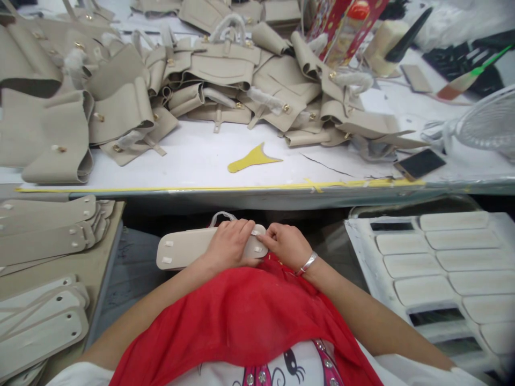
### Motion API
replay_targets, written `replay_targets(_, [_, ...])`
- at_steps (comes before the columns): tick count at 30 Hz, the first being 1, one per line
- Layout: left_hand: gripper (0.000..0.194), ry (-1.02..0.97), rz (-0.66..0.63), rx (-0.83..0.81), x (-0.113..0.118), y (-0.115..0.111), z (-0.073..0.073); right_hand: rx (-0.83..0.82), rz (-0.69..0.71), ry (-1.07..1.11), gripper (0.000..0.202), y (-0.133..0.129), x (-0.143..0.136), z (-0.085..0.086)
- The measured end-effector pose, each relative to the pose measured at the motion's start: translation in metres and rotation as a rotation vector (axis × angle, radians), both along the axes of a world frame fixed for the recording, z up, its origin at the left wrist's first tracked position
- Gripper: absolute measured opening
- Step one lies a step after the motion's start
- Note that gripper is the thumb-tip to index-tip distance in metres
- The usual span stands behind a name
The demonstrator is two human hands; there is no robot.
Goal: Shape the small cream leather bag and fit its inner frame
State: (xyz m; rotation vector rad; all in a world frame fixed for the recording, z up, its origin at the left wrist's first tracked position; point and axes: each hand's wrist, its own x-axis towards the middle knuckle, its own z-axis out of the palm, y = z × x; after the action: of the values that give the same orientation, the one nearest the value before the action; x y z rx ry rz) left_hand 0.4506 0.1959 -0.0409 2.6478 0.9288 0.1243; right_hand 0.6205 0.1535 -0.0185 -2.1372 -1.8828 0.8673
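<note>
An oval beige panel (189,246) with small white tabs near its ends lies across my lap, just below the table's front edge. My left hand (230,242) is wrapped over the panel right of its middle, fingers pressed together on its face. At the panel's right end, my right hand (287,245) has its fingers curled, with thumb and fingertip pinched at a small white tab (255,233). A bit of clear wrapping shows behind the panel's far edge.
Beige leather bag parts (221,64) are heaped across the white table (193,161). A yellow template (254,158) and a phone (420,163) lie nearer. Stacked panels (44,230) stand at left, a tray (356,230) of oval pieces at right, a fan (488,126) beyond.
</note>
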Motion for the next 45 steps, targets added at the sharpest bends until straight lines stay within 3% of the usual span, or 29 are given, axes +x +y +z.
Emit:
replay_targets(14, [0.073,-0.018,0.007,-0.021,-0.002,0.003,0.000,-0.057,0.006,0.017,0.031,0.006,-0.001,0.002])
replay_targets(21, [0.085,-0.082,-0.004,-0.021,-0.006,0.001,-0.004,-0.083,-0.126,0.239,0.043,0.000,0.008,-0.023])
replay_targets(27, [0.078,-0.075,0.013,-0.082,-0.005,0.003,0.004,-0.128,-0.179,0.428,0.044,0.004,0.008,-0.033])
replay_targets(33, [0.041,-0.097,0.011,-0.329,-0.009,0.016,0.018,-0.177,-0.137,0.493,0.041,0.006,0.010,-0.032])
replay_targets(41, [0.042,-0.041,0.045,-0.318,0.001,0.016,0.017,-0.150,-0.029,0.365,0.038,0.008,0.013,-0.026])
replay_targets(45, [0.054,-0.099,0.208,-0.184,-0.021,0.006,0.026,-0.105,0.069,0.166,0.037,0.017,0.011,-0.011])
